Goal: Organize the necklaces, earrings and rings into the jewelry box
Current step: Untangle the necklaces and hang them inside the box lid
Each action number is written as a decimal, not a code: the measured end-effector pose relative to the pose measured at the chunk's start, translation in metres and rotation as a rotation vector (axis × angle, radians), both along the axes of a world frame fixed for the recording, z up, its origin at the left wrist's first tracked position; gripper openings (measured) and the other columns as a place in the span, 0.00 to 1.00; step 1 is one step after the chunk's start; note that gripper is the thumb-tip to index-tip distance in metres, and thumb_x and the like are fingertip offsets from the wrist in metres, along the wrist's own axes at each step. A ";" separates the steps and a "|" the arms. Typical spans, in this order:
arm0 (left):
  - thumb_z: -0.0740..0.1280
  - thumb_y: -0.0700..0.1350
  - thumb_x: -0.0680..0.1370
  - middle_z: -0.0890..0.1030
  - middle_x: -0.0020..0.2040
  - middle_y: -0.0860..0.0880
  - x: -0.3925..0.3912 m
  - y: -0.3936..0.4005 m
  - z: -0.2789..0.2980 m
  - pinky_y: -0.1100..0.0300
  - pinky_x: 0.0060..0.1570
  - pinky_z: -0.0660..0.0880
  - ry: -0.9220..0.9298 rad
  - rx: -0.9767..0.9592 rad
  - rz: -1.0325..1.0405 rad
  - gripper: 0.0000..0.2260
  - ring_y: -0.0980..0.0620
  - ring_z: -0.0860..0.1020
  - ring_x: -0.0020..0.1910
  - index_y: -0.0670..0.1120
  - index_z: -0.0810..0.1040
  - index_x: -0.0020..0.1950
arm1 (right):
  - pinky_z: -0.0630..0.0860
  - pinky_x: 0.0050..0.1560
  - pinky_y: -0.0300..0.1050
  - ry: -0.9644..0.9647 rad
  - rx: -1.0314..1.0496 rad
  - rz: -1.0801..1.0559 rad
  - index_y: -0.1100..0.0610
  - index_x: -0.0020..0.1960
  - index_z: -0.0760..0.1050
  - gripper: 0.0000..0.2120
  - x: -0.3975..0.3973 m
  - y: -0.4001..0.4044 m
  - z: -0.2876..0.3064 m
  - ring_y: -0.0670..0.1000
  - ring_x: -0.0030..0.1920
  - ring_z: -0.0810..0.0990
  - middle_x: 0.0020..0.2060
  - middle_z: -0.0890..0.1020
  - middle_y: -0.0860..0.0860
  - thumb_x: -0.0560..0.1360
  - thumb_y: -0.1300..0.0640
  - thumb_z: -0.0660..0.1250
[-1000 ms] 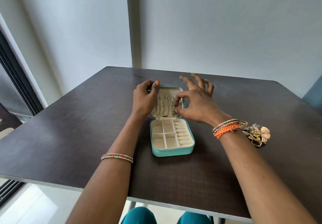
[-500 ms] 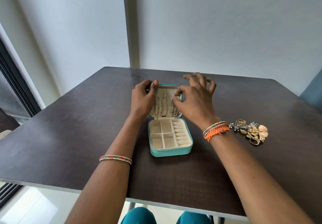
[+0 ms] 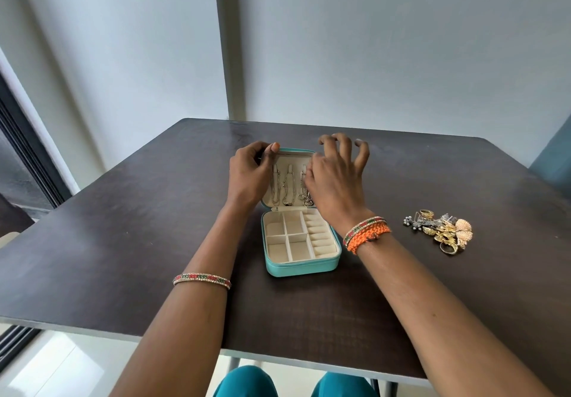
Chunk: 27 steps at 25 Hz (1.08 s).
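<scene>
A teal jewelry box lies open mid-table, its cream compartments holding nothing. Its lid stands upright with silver necklaces hanging from hooks inside it. My left hand grips the lid's upper left corner, thumb on top. My right hand covers the lid's right side; its thumb and forefinger pinch the rightmost necklace near its hook, while the other fingers arch up above the lid. A pile of gold and silver earrings and rings lies on the table to the right of the box.
The dark wooden table stands against a grey wall. A window frame runs down the left side. A teal chair back shows at the far right edge. My knees in teal cloth show below the table's near edge.
My right hand has moved up the lid's right side toward the hook, with its free fingers lifting higher. My left hand has stayed on the lid's corner.
</scene>
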<state>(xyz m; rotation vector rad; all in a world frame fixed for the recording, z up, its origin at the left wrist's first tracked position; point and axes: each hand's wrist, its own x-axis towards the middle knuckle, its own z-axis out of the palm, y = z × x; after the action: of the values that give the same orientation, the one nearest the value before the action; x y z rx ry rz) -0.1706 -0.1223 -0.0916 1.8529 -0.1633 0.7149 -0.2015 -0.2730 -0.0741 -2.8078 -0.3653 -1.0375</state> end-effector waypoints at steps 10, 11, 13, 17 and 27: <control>0.64 0.51 0.79 0.75 0.29 0.55 -0.002 -0.003 0.002 0.59 0.30 0.64 0.007 0.088 0.045 0.10 0.58 0.69 0.28 0.49 0.78 0.40 | 0.54 0.63 0.54 -0.193 0.069 -0.001 0.57 0.50 0.78 0.06 0.009 -0.008 -0.003 0.53 0.58 0.72 0.51 0.77 0.50 0.76 0.58 0.63; 0.64 0.51 0.79 0.76 0.30 0.54 -0.002 -0.003 0.002 0.59 0.31 0.65 0.012 0.092 0.048 0.10 0.57 0.69 0.29 0.50 0.78 0.39 | 0.55 0.63 0.54 -0.204 0.096 0.013 0.56 0.50 0.78 0.06 0.009 -0.009 -0.001 0.53 0.57 0.72 0.51 0.77 0.50 0.77 0.58 0.62; 0.64 0.51 0.79 0.76 0.30 0.54 -0.002 -0.003 0.001 0.59 0.31 0.65 0.012 0.096 0.047 0.10 0.57 0.70 0.29 0.49 0.78 0.40 | 0.55 0.61 0.53 -0.214 0.157 0.065 0.55 0.48 0.77 0.06 0.009 -0.011 0.000 0.51 0.56 0.71 0.50 0.77 0.50 0.77 0.56 0.62; 0.63 0.51 0.79 0.78 0.32 0.53 -0.001 -0.002 0.000 0.59 0.30 0.66 0.035 0.111 0.040 0.11 0.57 0.71 0.29 0.48 0.78 0.40 | 0.56 0.57 0.49 -0.196 0.299 0.174 0.53 0.47 0.75 0.05 0.009 -0.012 0.000 0.51 0.51 0.74 0.48 0.77 0.49 0.78 0.55 0.61; 0.63 0.51 0.79 0.76 0.31 0.58 -0.004 -0.002 0.001 0.63 0.28 0.64 0.043 0.129 0.050 0.10 0.59 0.70 0.28 0.49 0.77 0.41 | 0.67 0.28 0.37 0.169 1.028 0.450 0.59 0.45 0.67 0.04 0.003 -0.011 0.013 0.41 0.24 0.70 0.29 0.74 0.50 0.79 0.64 0.57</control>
<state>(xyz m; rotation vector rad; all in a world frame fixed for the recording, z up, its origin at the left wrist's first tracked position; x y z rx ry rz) -0.1744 -0.1248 -0.0901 2.0002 -0.1385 0.7127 -0.1984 -0.2845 -0.0615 -1.7584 -0.2978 -0.6068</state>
